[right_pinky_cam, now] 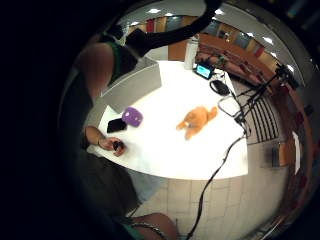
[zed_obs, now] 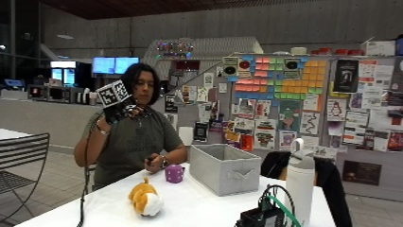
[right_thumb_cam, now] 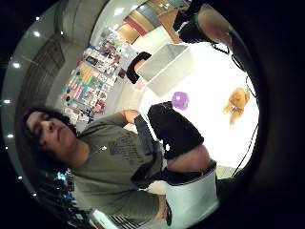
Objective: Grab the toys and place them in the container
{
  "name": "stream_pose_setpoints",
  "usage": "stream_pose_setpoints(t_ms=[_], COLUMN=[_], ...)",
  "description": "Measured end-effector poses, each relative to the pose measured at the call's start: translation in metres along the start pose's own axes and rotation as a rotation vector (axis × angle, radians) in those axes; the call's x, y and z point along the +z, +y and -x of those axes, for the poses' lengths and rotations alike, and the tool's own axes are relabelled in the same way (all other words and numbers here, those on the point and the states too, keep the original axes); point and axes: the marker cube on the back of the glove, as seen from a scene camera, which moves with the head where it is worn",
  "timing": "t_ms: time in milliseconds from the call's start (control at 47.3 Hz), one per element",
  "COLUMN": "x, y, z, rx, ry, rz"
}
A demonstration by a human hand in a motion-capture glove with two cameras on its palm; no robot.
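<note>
Gloved right hand (zed_obs: pixel 124 112) raised, grip unclear, orange toy (zed_obs: pixel 146 199), purple toy (zed_obs: pixel 174 173), grey container (zed_obs: pixel 224 168), white bottle (zed_obs: pixel 300 182)

The outside view looks from across the table (zed_obs: pixel 189 208), low and near its far end, facing the seated person with the poster wall behind them. Both palm views look down from high above the table, well away from it. The little finger side view takes in most of the table top; the thumb side view faces the person and catches the table beyond. All three share the grey container (zed_obs: pixel 224 174), purple toy (zed_obs: pixel 174 173) and orange plush (zed_obs: pixel 146 199).
</note>
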Motion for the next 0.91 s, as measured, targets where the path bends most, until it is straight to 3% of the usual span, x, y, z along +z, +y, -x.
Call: stream_pose_setpoints(t_ms=[487,762,910], x=[0.006,0.052,0.113], y=[-0.004,-0.036,-0.052], z=[-0.006,-0.094,-0.172], rx=[0.034,0.330,0.479], ry=[0.031,0.214,0.279], rz=[-0.008,-0.022,0.082])
